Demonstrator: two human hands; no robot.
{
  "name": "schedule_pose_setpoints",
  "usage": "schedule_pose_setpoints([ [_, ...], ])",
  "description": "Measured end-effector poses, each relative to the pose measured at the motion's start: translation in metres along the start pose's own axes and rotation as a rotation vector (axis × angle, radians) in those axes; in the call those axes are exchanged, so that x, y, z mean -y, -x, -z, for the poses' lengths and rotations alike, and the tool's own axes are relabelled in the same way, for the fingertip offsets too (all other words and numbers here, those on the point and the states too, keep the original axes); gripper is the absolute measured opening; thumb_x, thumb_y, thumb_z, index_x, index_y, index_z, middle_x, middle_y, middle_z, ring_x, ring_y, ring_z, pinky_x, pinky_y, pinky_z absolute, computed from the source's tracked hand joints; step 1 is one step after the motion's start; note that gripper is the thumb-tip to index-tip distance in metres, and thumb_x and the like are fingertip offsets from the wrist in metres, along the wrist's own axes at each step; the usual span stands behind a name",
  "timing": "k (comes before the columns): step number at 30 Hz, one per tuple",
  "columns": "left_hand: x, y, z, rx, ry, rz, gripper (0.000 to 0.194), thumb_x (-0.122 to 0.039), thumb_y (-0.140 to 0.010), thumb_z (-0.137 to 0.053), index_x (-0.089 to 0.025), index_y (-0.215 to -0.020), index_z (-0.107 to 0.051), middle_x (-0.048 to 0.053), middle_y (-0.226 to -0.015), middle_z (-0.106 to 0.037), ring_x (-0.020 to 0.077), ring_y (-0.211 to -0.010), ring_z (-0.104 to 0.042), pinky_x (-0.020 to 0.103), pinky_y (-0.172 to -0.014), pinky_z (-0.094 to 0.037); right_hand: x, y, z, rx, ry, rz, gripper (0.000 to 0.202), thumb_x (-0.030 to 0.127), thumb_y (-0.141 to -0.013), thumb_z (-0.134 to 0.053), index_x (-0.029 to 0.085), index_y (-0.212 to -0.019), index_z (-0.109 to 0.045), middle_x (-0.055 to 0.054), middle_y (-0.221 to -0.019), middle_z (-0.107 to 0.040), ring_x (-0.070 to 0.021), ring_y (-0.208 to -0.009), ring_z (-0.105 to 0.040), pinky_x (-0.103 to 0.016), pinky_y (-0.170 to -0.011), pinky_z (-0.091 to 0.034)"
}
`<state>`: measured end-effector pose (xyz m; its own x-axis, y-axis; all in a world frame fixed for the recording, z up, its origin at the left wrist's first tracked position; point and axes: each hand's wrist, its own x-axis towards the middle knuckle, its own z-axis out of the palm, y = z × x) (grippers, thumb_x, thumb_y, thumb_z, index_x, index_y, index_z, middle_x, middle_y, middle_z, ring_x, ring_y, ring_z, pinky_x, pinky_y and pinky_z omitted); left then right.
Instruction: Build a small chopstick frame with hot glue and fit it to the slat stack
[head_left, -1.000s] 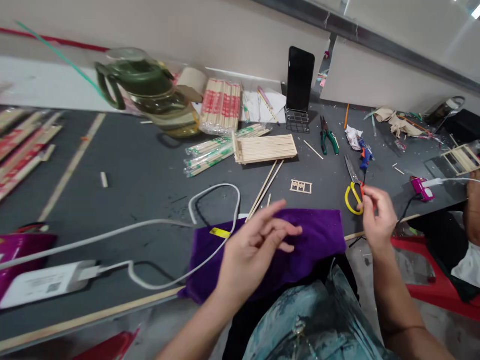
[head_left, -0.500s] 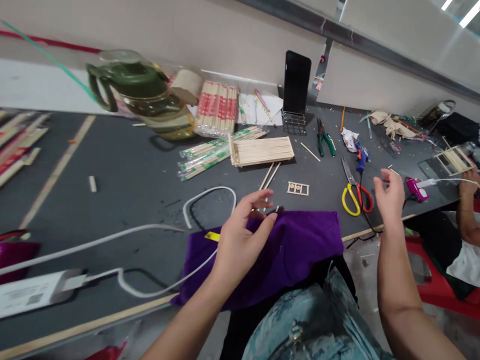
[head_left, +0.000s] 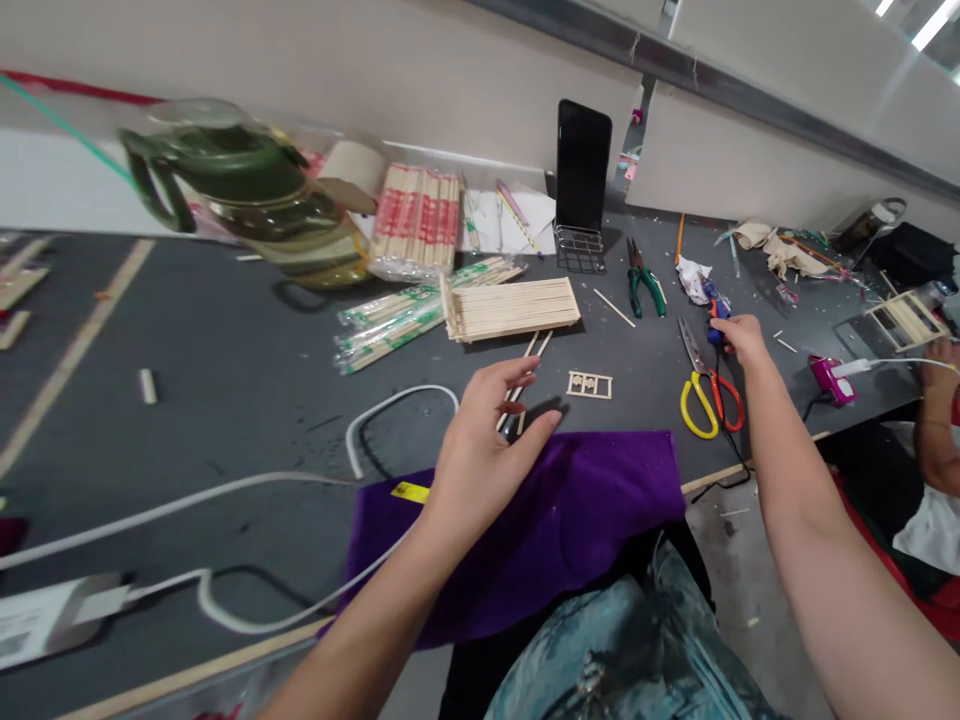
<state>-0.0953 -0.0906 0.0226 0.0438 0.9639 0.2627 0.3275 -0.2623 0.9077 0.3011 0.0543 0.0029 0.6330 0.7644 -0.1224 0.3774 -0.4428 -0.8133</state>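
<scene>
Grey desk fills the view, with purple cloth along its near edge. The right arm stretches towards 1 o'clock; the left hand hovers at 11, open, thumb apart from curved fingers. The right hand has just reached the glue gun at 1, bringing it within grasp, though I cannot tell whether the fingers are closed round it. At 12 lies a little stick frame

Ceiling strips glare upper right; soft shadows, moderate light, blur toward left edge.
</scene>
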Motion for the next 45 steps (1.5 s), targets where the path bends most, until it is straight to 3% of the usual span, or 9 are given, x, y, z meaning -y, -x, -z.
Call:
schedule_pose_setpoints([
  [4, -0.003, -0.009, -0.001, 0.033, -0.012, -0.013, 0.044, -0.034, -0.088, -0.066, -0.024, -0.131, -0.058, 0.009, -0.127, -0.062, 0.0259, -0.116, -0.063, 0.040, -0.089, -0.058, 0.004, -0.001, -0.002, -0.011, -0.188, -0.083, 0.019, 0.017, -0.074, -0.069, 0.020, -0.065, -0.052, 0.009, -0.042, -0.043, -0.0065, -0.037, -0.040, -0.017, -0.033, -0.036],
  [12, -0.002, -0.021, -0.005, 0.036, -0.030, -0.026, 0.044, -0.033, -0.087, -0.068, -0.027, -0.130, -0.060, 0.007, -0.127, -0.064, 0.0249, -0.111, -0.065, 0.039, -0.088, -0.058, 0.008, 0.009, -0.001, 0.114, -0.537, -0.114, 0.015, 0.011, -0.069, -0.068, 0.018, -0.075, -0.056, 0.004, -0.058, -0.060, -0.0066, -0.051, -0.056, -0.011, -0.038, -0.041],
  [18, -0.008, -0.024, -0.007, 0.029, -0.018, -0.037, 0.039, -0.033, -0.087, -0.067, -0.026, -0.125, -0.063, 0.008, -0.128, -0.065, 0.0255, -0.111, -0.065, 0.039, -0.086, -0.058, 0.019, 0.021, 0.006, 0.223, -0.722, -0.124, 0.017, 0.013, -0.071, -0.069, 0.020, -0.079, -0.057, 0.004, -0.068, -0.064, -0.0035, -0.047, -0.048, -0.010, -0.035, -0.036],
  [22, -0.024, -0.045, -0.018, 0.002, 0.093, -0.025, 0.038, -0.030, -0.083, -0.070, -0.023, -0.120, -0.066, 0.008, -0.124, -0.067, 0.0249, -0.112, -0.064, 0.037, -0.086, -0.056, 0.030, 0.036, 0.015, 0.366, -0.814, -0.135, 0.013, 0.012, -0.074, -0.064, 0.019, -0.084, -0.060, 0.001, -0.082, -0.069, -0.0017, -0.047, -0.039, -0.008, -0.036, -0.035],
  [29, -0.038, -0.120, -0.091, 0.135, 0.712, 0.467, 0.009, -0.019, -0.085, -0.066, -0.014, -0.092, -0.069, 0.008, -0.092, -0.069, 0.0148, -0.079, -0.064, 0.025, -0.064, -0.051, 0.034, 0.072, 0.021, 0.601, -1.016, -0.141, 0.013, 0.014, -0.080, -0.057, 0.017, -0.092, -0.062, -0.001, -0.087, -0.067, -0.0027, -0.047, -0.032, -0.007, -0.034, -0.030],
  [32, -0.032, -0.137, -0.126, -0.013, 0.803, 0.688, 0.020, -0.010, -0.078, -0.073, -0.018, -0.096, -0.066, 0.003, -0.091, -0.064, 0.0117, -0.072, -0.060, 0.025, -0.069, -0.051, 0.031, 0.091, 0.021, 0.684, -1.102, -0.142, 0.011, 0.014, -0.084, -0.057, 0.019, -0.093, -0.061, 0.001, -0.085, -0.066, -0.0026, -0.045, -0.030, -0.007, -0.034, -0.028],
  [34, -0.028, -0.141, -0.141, -0.030, 0.836, 0.751, 0.019, -0.019, -0.083, -0.073, -0.019, -0.098, -0.061, 0.004, -0.092, -0.062, 0.0137, -0.075, -0.061, 0.030, -0.075, -0.055, 0.028, 0.102, 0.020, 0.726, -1.158, -0.146, 0.010, 0.015, -0.085, -0.057, 0.020, -0.093, -0.060, 0.001, -0.086, -0.066, -0.0024, -0.045, -0.029, -0.007, -0.033, -0.028],
  [39, -0.029, -0.142, -0.143, 0.139, 1.251, 0.849, 0.037, -0.055, -0.099, -0.045, -0.020, -0.091, -0.057, 0.011, -0.091, -0.068, 0.0276, -0.091, -0.070, 0.054, -0.092, -0.056, 0.023, 0.119, 0.019, 0.815, -1.220, -0.189, 0.010, 0.015, -0.084, -0.059, 0.020, -0.093, -0.059, 0.001, -0.089, -0.068, -0.0014, -0.043, -0.025, -0.006, -0.032, -0.025],
  [45, -0.039, -0.139, -0.134, 0.156, 1.367, 0.760, 0.024, -0.039, -0.099, -0.050, -0.020, -0.089, -0.062, 0.007, -0.087, -0.071, 0.0222, -0.083, -0.070, 0.050, -0.094, -0.057, 0.021, 0.139, 0.009, 0.725, -1.145, -0.117, 0.022, 0.017, -0.074, -0.066, 0.020, -0.096, -0.064, -0.002, -0.098, -0.075, -0.0020, -0.045, -0.028, -0.010, -0.034, -0.027],
])
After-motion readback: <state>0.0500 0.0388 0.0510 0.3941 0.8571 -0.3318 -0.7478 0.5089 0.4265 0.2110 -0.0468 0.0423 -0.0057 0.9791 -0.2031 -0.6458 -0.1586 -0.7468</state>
